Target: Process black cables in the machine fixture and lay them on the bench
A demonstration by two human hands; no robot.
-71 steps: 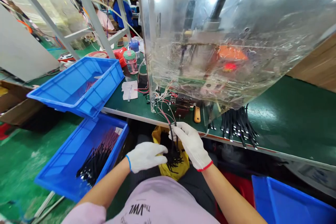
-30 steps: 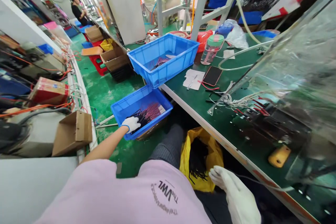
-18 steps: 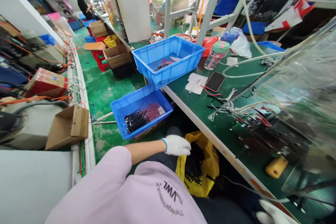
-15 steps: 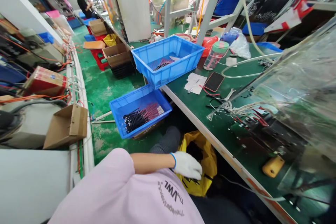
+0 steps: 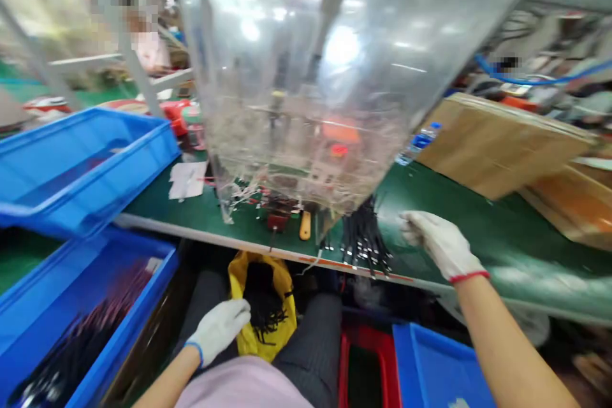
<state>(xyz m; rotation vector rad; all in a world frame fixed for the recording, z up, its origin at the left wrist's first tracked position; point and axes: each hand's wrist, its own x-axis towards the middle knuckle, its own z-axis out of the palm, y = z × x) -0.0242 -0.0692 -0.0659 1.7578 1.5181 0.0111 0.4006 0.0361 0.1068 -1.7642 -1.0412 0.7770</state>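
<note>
My left hand [image 5: 224, 325], in a white glove with a blue cuff, is by the left rim of a yellow bag [image 5: 287, 287] between my legs. Its fingers are loosely bent, and nothing shows in them. Black cable pieces [image 5: 265, 319] lie inside the bag. Over the green workbench [image 5: 430, 194], my right hand [image 5: 442, 242] wears a white glove with a red cuff. Its blurred fingers curve loosely, with no object visible between them. A bundle of black cables [image 5: 366, 236] with shiny ends lies left of that hand, apart from it, at the bench's front edge.
A transparent sheet [image 5: 306, 89] hangs over the bench, with a yellow-handled tool [image 5: 305, 226] below it. Two blue bins stand left, the upper bin [image 5: 119, 172] and the lower bin [image 5: 157, 255] with cables. A cardboard box [image 5: 497, 146] and red stool [image 5: 347, 370] are right.
The view has swung right, bringing the cable bundle and my right hand into sight. My left hand has moved from over the yellow bag to its left rim.
</note>
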